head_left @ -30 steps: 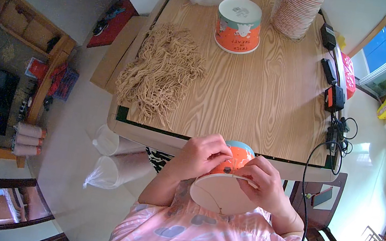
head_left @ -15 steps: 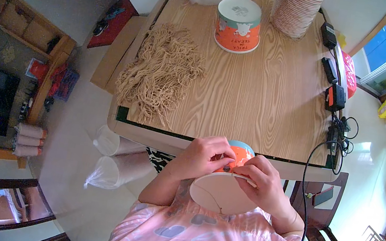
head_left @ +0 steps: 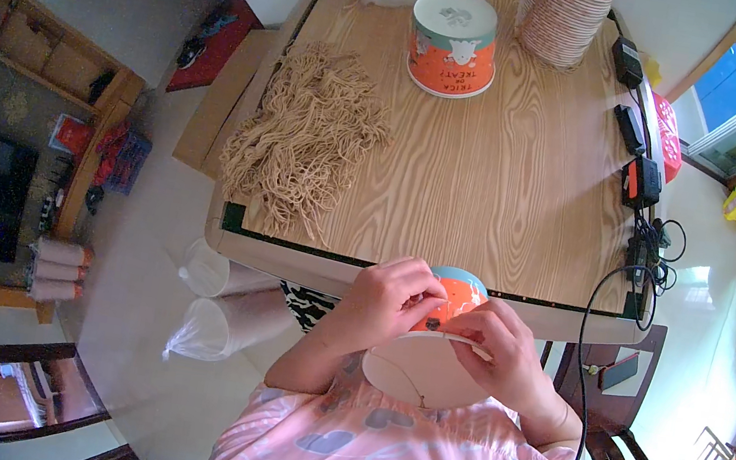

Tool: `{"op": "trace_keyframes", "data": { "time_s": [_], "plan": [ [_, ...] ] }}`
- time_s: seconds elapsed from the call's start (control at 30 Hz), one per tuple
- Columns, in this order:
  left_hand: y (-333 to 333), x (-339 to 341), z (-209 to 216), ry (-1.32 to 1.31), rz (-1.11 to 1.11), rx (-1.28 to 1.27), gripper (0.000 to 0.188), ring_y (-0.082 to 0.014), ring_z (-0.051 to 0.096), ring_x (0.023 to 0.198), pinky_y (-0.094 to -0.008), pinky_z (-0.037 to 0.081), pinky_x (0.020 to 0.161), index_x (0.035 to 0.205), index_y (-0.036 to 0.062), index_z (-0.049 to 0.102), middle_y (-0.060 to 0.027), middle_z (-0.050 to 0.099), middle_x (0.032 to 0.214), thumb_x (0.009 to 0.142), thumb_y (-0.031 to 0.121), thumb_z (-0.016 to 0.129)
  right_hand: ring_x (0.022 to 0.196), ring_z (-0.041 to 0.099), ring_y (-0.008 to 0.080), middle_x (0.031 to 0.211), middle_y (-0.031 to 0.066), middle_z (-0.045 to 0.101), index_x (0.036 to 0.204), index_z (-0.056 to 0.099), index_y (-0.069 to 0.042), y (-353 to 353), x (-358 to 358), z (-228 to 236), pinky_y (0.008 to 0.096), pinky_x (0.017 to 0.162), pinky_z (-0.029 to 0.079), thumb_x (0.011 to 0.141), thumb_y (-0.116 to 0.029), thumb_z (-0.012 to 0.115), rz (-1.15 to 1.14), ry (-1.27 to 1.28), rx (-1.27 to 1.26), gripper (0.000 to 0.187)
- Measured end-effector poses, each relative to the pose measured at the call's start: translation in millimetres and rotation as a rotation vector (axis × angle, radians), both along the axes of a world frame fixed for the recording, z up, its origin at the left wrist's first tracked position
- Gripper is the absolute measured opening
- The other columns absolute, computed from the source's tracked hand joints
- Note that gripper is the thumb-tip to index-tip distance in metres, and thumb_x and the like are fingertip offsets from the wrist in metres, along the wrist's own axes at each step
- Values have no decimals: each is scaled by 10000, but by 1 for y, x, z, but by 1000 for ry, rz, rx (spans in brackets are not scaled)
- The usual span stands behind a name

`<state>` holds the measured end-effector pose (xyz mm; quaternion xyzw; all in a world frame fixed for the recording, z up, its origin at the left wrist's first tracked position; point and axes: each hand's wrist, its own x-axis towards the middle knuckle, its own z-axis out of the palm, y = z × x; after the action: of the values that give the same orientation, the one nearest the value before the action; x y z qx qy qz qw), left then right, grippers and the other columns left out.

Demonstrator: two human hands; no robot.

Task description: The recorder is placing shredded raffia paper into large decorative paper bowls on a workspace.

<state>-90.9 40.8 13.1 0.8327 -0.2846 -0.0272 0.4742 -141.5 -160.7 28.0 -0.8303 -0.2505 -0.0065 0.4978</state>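
Observation:
At the table's near edge an orange and teal paper bucket [head_left: 429, 363] lies tilted in my lap, its open white mouth facing me. A thin tan cord [head_left: 409, 383] runs across its inside, with a knot-like end at the lower rim. My left hand [head_left: 398, 297] is closed in a pinch against the outer wall near the upper rim. Whatever sits between those fingertips is too small to make out. My right hand [head_left: 504, 346] grips the bucket by its right rim, thumb and fingers bent around the edge, close to the left fingertips.
On the wooden table [head_left: 480, 190] lie a heap of tan cords [head_left: 310, 139], an upside-down orange bucket [head_left: 452, 46] and a tall stack of buckets [head_left: 565, 20]. Black adapters and cables [head_left: 642, 184] line the right edge. Bagged stacks [head_left: 229, 319] stand below left; a dark chair [head_left: 607, 393] is at right.
Both hands stay at the bucket's upper rim with only slight finger movement. The whole view has shifted a little.

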Motion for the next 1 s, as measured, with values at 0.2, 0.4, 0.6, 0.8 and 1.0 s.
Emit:
{"op": "trace_keyframes", "data": {
  "time_s": [0.2,0.4,0.6,0.8,1.0],
  "plan": [
    [1,-1,0,56,-1,10,80,-251,619,745,-337,497,650,817,36,648,-83,623,799,745,29,685,809,574,294,876,95,559,948,609,-65,2,-1,3,385,678,498,675,-4,691,-37,43,-8,291],
    [1,-1,-1,31,-2,-2,78,-252,619,755,-336,497,658,816,36,646,-85,616,797,748,31,685,797,572,297,859,95,548,927,615,-59,-1,0,1,387,673,499,675,-2,690,2,-39,-59,269],
    [-4,1,-3,-101,32,64,68,-249,616,735,-332,498,639,814,41,629,-85,607,792,765,35,676,781,571,298,835,88,540,914,618,-55,-1,2,1,385,662,498,686,-9,690,31,-33,-50,243],
    [-1,6,20,36,180,-110,95,-273,584,686,-360,473,607,819,24,592,-91,567,747,783,60,672,700,586,283,849,114,567,935,559,-58,-4,9,12,362,605,489,766,-44,669,-214,89,-140,202],
    [-20,6,56,-170,279,-218,87,-138,605,732,-248,468,683,835,31,639,-56,610,773,776,-25,670,614,580,306,732,142,570,957,500,-60,21,75,21,392,556,462,818,-84,621,-469,10,-71,186]
  ]
}}
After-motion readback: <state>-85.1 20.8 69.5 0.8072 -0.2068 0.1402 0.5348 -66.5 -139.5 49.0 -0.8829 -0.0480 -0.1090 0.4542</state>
